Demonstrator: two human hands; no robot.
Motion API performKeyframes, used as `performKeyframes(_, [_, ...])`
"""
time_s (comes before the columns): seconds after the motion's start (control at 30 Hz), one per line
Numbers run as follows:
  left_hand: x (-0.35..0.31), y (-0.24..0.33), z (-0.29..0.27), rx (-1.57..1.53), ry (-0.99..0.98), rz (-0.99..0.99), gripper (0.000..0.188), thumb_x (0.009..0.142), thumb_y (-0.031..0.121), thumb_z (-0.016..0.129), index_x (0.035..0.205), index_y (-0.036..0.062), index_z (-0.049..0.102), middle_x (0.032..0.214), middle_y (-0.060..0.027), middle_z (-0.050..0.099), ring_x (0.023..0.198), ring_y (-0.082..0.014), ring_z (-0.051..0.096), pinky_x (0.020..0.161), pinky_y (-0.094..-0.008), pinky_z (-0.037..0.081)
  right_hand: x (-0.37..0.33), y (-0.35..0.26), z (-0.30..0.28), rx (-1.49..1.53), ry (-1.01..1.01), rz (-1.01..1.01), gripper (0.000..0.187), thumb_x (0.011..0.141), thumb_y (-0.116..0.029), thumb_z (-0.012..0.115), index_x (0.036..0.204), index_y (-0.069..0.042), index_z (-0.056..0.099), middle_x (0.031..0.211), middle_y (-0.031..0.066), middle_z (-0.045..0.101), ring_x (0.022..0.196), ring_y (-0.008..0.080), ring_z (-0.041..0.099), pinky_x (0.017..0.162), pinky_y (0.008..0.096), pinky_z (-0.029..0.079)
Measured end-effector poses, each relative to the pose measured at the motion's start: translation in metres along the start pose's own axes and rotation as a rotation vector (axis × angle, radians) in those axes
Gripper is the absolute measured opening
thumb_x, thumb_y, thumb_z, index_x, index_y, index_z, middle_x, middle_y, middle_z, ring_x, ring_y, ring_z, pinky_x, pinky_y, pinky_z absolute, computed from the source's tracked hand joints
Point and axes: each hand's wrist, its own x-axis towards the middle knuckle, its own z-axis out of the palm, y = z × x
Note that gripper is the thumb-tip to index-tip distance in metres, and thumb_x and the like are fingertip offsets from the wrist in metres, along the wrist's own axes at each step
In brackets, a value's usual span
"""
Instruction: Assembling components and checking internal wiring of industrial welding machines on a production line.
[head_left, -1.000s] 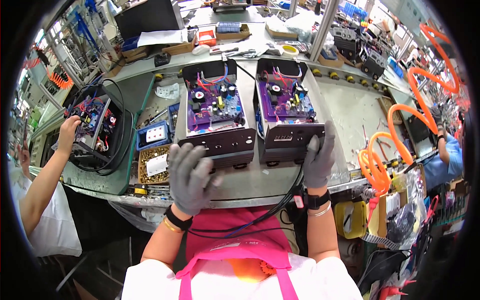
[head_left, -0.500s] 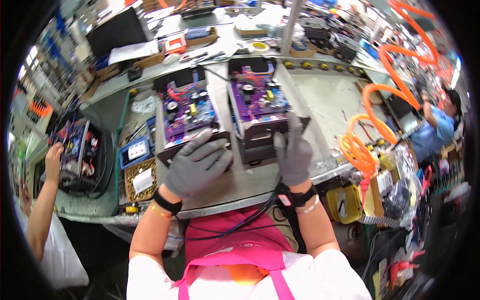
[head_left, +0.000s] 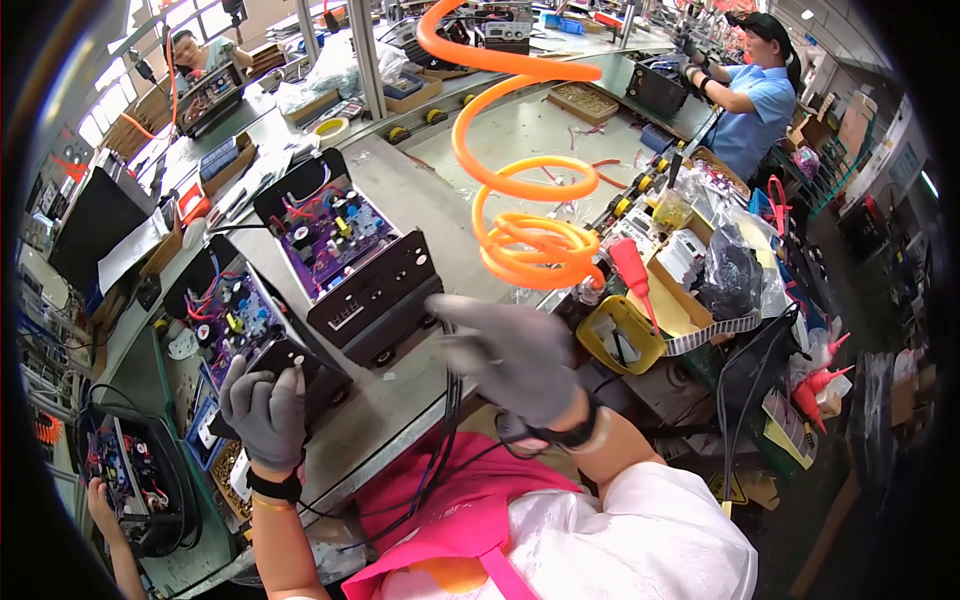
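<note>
My left hand (head_left: 263,410), in a grey glove, has its fingers bent against the black front panel (head_left: 287,356) of the left device, which tilts with its purple circuit board (head_left: 240,312) facing up. To its right stands a second opened device, its purple board (head_left: 335,235) exposed and its black front panel (head_left: 372,292) toward me. My gloved right hand (head_left: 515,355) is smeared by motion beside that panel's lower right corner. Its fingers reach toward black cables (head_left: 452,385) hanging over the bench edge; whether they touch is unclear.
A coiled orange air hose (head_left: 535,260) hangs to the right, near a red-nozzled bottle (head_left: 630,268) and a yellow bin (head_left: 620,335). Small parts (head_left: 235,487) fill a box at the left. A person (head_left: 755,105) in blue works at far right; another's hand (head_left: 100,505) is at lower left.
The view has swung right. My right hand has left the right device's panel and moved down toward the cables. My left hand's fingers have bent, and the left device now stands more askew.
</note>
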Motion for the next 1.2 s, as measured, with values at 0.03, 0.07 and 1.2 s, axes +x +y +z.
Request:
performKeyframes(0.03, [-0.001, 0.001, 0.001, 0.010, 0.019, -0.020, 0.026, 0.073, 0.007, 0.074, 0.093, 0.0121, 0.057, 0.068, -0.0008, 0.050, 0.077, -0.0190, 0.056, 0.092, -0.0431, 0.049, -0.006, 0.003, -0.022, -0.015, 0.223, -0.073, 0.036, 0.082, -0.016, 0.065, 0.115, -0.002, 0.059, 0.070, 0.0073, 0.061, 0.058, 0.0182, 0.058, 0.055, 0.0293, 0.046])
performKeyframes(0.07, [-0.002, 0.002, 0.002, 0.022, 0.034, -0.030, 0.027, 0.074, 0.007, 0.074, 0.093, 0.0123, 0.056, 0.067, -0.0010, 0.049, 0.076, -0.0191, 0.055, 0.093, -0.0432, 0.049, -0.013, 0.008, -0.045, -0.019, 0.454, -0.056, 0.027, 0.085, -0.011, 0.061, 0.110, -0.001, 0.062, 0.070, 0.0047, 0.061, 0.057, 0.0141, 0.056, 0.053, 0.0258, 0.045])
performKeyframes(1.2, [0.018, 0.072, -0.086, -1.659, -0.550, -0.625, 0.044, 0.086, 0.042, 0.066, 0.101, 0.0002, 0.063, 0.087, -0.0096, 0.060, 0.069, -0.0190, 0.057, 0.061, -0.0290, 0.044, -0.013, -0.060, -0.046, -0.104, -0.245, -0.453, 0.027, 0.070, -0.015, 0.063, 0.093, -0.001, 0.064, 0.083, 0.0084, 0.068, 0.076, 0.0184, 0.067, 0.057, 0.0274, 0.050])
